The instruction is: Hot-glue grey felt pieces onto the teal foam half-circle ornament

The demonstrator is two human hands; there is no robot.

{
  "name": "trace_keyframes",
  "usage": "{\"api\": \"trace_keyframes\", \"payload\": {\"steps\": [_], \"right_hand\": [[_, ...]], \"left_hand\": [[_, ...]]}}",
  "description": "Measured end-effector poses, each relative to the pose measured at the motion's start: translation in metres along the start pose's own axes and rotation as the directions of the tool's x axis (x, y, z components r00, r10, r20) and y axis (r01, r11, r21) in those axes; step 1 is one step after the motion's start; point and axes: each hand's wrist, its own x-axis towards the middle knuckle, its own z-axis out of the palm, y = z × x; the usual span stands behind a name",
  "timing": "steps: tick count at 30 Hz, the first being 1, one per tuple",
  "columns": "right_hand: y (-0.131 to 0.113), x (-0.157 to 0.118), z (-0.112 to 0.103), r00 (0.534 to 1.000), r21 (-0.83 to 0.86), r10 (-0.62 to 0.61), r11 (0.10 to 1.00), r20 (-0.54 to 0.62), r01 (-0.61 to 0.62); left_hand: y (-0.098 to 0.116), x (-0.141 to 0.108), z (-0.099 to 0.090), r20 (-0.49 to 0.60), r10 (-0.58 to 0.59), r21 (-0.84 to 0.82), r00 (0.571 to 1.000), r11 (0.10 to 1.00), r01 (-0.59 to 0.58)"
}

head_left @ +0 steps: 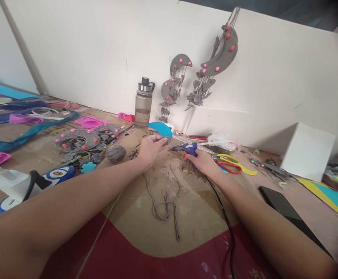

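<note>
My left hand (152, 150) is closed on a small grey felt piece (165, 141), held between thumb and fingers. A blue curved piece (160, 128) shows just behind the fingertips; whether I hold it too is unclear. My right hand (203, 159) is wrapped round a blue glue gun (187, 147), its nozzle pointing left, a little right of the grey piece. A black cord (225, 217) runs from the gun towards me. Below my hands, grey yarn (160, 217) lies loosely on the cardboard (145, 236).
Beside my left forearm are a yarn ball (115, 153) and felt moons (77, 140). A bottle (143, 102) stands at the wall near hanging moons (228, 50). Scissors (229, 164) and a phone (285, 211) lie right.
</note>
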Motion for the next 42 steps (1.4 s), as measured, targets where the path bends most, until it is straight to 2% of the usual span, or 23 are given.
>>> {"api": "trace_keyframes", "payload": {"steps": [2,3,6,7,9,12,14,15,17,19,21,23,30,42], "right_hand": [[0.001,-0.004,-0.002,0.983,-0.16,-0.114,0.983,-0.146,0.091],[0.0,-0.008,-0.002,0.959,-0.181,-0.172,0.975,-0.226,0.132],[-0.015,-0.019,0.002,0.881,-0.046,-0.288,0.955,-0.376,0.292],[-0.022,-0.023,0.005,0.881,0.061,-0.298,0.938,-0.367,0.343],[-0.039,-0.03,0.012,0.916,0.366,-0.25,0.858,-0.315,0.36],[-0.06,-0.039,0.021,0.974,0.734,-0.157,0.641,-0.161,0.224],[-0.066,-0.042,0.024,0.992,0.84,-0.109,0.53,-0.063,0.112],[-0.066,-0.043,0.024,0.995,0.857,-0.089,0.508,-0.041,0.081],[-0.064,-0.043,0.022,0.997,0.841,-0.06,0.535,-0.057,0.08],[-0.058,-0.041,0.02,0.99,0.778,-0.065,0.612,-0.127,0.14],[-0.051,-0.036,0.019,0.974,0.708,-0.091,0.672,-0.208,0.214],[-0.046,-0.032,0.018,0.955,0.653,-0.109,0.708,-0.274,0.269],[-0.042,-0.031,0.015,0.934,0.55,-0.128,0.779,-0.333,0.303],[-0.039,-0.027,0.015,0.926,0.59,-0.089,0.747,-0.367,0.306]], "left_hand": [[0.0,-0.001,0.002,0.006,0.014,0.026,1.0,1.0,-0.014],[0.001,-0.002,0.003,0.011,0.023,0.047,1.0,0.999,-0.024],[0.002,-0.004,0.004,0.037,0.069,0.144,0.997,0.987,-0.074],[0.003,-0.005,0.004,0.047,0.096,0.186,0.994,0.977,-0.103],[0.005,-0.009,0.004,0.074,0.163,0.282,0.984,0.943,-0.177],[0.009,-0.015,0.004,0.151,0.261,0.411,0.954,0.861,-0.3],[0.012,-0.019,0.005,0.19,0.286,0.456,0.939,0.821,-0.343],[0.012,-0.02,0.006,0.196,0.278,0.46,0.941,0.821,-0.338],[0.012,-0.02,0.008,0.185,0.212,0.414,0.96,0.869,-0.272],[0.01,-0.02,0.01,0.172,0.111,0.298,0.979,0.941,-0.159],[0.008,-0.018,0.01,0.181,0.027,0.172,0.983,0.983,-0.059],[0.005,-0.017,0.01,0.202,-0.011,0.105,0.979,0.994,-0.01],[0.006,-0.018,0.01,0.214,-0.031,0.037,0.976,0.999,0.023],[0.008,-0.023,0.013,0.19,-0.07,-0.004,0.979,0.997,0.072]]}}
